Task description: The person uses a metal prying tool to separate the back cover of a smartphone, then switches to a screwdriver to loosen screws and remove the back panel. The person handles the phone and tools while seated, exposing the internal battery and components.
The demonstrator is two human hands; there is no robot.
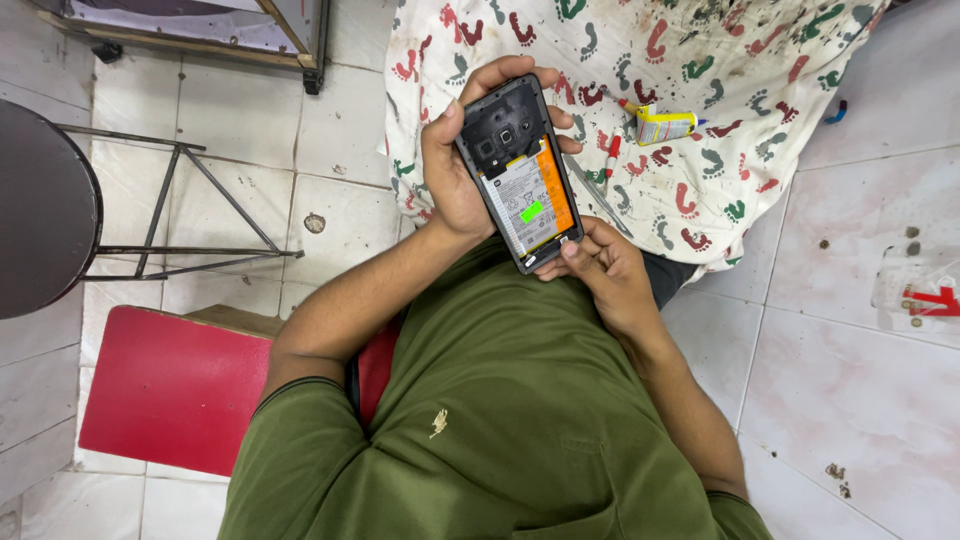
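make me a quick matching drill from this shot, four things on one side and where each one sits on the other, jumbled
Things:
1. opened phone
2. small glue tube
3. red board
4. round dark stool

Places:
A. lying on the footprint-patterned cloth
B. at the left edge, on a thin metal frame
C. held between the left hand and right hand
D. on the tiled floor beside the green shirt's left sleeve

Pairs: 1-C, 2-A, 3-D, 4-B
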